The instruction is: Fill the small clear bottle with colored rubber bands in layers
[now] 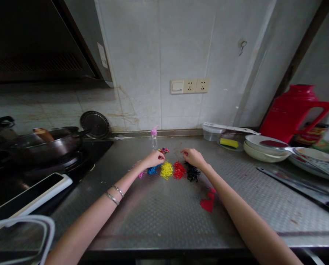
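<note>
On the steel counter lie small piles of tiny elastic bands sorted by colour: blue, yellow, red and black, with a pink bit at the left. A small mixed-colour pile lies just behind them. My left hand is pinched closed above the blue and yellow piles, right beside the mixed pile. My right hand has its fingers curled, resting behind the red and black piles. What either pinch holds is too small to see.
A small clear bottle with a pink cap stands behind the piles. A dark wok sits on the stove at the left, a phone near it. Bowls, a yellow sponge and a red thermos jug stand at the right. A red scrap lies nearer me.
</note>
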Demonstrator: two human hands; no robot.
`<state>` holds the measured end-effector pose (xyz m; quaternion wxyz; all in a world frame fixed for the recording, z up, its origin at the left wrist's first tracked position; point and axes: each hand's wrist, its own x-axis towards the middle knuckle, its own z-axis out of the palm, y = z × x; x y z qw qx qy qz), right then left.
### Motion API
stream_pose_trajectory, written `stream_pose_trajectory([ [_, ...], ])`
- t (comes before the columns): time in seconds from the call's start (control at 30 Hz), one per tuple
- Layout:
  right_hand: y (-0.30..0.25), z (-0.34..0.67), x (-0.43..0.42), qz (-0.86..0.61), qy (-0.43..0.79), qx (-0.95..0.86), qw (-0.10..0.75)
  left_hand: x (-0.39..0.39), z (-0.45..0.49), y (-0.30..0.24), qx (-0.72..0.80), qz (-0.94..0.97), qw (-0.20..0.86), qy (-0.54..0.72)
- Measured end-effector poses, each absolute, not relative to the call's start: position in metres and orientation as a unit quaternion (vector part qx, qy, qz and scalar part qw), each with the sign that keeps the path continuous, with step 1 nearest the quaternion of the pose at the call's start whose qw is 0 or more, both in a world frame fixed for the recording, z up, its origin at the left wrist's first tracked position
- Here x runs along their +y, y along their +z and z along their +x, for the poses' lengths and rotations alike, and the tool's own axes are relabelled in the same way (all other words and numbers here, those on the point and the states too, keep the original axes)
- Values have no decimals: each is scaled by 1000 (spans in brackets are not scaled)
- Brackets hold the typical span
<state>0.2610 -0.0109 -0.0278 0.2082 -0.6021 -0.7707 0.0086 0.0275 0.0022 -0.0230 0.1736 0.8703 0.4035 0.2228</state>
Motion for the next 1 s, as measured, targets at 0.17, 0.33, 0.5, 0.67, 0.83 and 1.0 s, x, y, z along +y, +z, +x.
stream_pose_trajectory([
  [0.17,-26,264,-11,-623,2,-754,208,3,22,-20,410,852,206,252],
  [0.33,-28,266,-9,-639,-9,-740,209,15,-5,-21,482,770,248,336],
  [0.5,-32,260,-8,-638,-13,-738,219,21,-34,-29,533,678,326,388],
  [0.67,-32,252,-9,-616,-9,-755,226,21,-51,-36,533,590,434,423],
  [0.83,-32,245,-1,-617,-2,-753,230,24,-58,-39,516,560,467,451],
  [1.0,-32,230,21,-611,25,-762,213,28,-61,-42,507,554,474,460],
])
